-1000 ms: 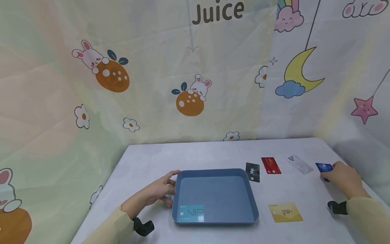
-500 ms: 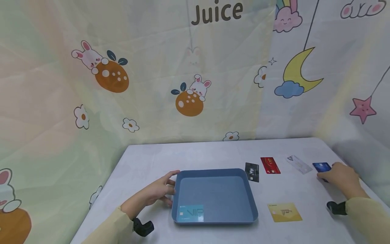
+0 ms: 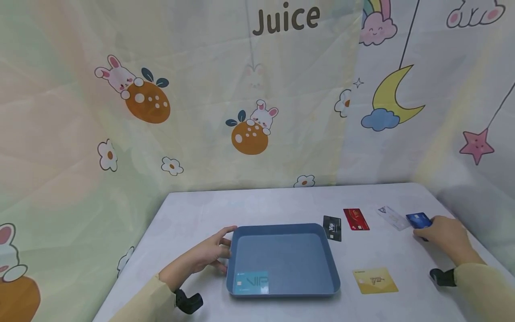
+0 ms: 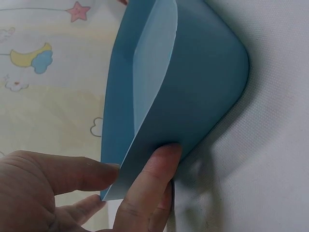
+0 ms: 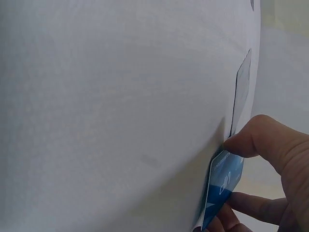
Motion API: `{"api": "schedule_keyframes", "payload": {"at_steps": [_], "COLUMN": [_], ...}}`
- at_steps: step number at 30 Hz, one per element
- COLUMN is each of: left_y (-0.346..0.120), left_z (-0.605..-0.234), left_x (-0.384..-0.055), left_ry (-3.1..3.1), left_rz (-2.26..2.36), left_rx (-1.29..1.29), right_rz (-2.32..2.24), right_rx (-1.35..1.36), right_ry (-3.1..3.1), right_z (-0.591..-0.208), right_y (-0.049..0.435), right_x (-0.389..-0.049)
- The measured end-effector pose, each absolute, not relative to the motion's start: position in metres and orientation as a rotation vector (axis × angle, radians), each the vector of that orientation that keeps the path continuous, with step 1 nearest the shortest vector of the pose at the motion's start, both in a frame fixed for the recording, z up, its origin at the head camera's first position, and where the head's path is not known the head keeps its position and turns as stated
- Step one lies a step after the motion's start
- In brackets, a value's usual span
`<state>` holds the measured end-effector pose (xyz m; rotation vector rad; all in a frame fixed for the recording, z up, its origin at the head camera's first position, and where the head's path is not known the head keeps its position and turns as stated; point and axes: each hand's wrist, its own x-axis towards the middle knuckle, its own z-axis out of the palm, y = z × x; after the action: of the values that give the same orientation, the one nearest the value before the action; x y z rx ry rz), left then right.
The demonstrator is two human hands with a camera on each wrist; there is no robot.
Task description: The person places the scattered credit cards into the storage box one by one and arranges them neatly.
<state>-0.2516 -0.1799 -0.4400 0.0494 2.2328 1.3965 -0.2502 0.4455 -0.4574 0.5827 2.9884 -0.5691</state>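
My right hand [image 3: 444, 236] pinches a blue VIP card [image 3: 418, 220] at the right of the table. In the right wrist view, the thumb is at one end of the blue card [image 5: 223, 181] and fingertips lie along its edge, close over the table. My left hand [image 3: 203, 252] touches the left side of a blue tray [image 3: 281, 227], fingers spread. In the left wrist view, one fingertip presses the tray's outer wall [image 4: 207, 72] and another is right at the rim. A light-blue VIP card [image 3: 252, 282] lies in the tray's near left corner.
Beyond the tray's right side, a black card [image 3: 332, 228], a red card [image 3: 356, 219] and a pale clear-looking card [image 3: 392, 217] lie in a row. Nearer is a gold card [image 3: 376, 280]. A printed cloth backdrop [image 3: 201, 89] rises behind the table [image 3: 249, 208].
My right hand has slid left with the blue card, bringing it closer to the pale card. My left hand and the tray have stayed in place.
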Motion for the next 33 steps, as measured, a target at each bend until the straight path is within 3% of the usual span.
{"api": "schedule_keyframes", "payload": {"at_steps": [33], "left_y": [-0.180], "left_z": [-0.440], "left_x": [-0.253], "left_ry": [2.233], "left_rz": [1.397], "left_rx": [0.045], "right_rz": [-0.522], "right_rx": [0.400], "right_ry": [3.151], "right_z": [-0.440], "right_y": [0.396], "right_x": [-0.261]}}
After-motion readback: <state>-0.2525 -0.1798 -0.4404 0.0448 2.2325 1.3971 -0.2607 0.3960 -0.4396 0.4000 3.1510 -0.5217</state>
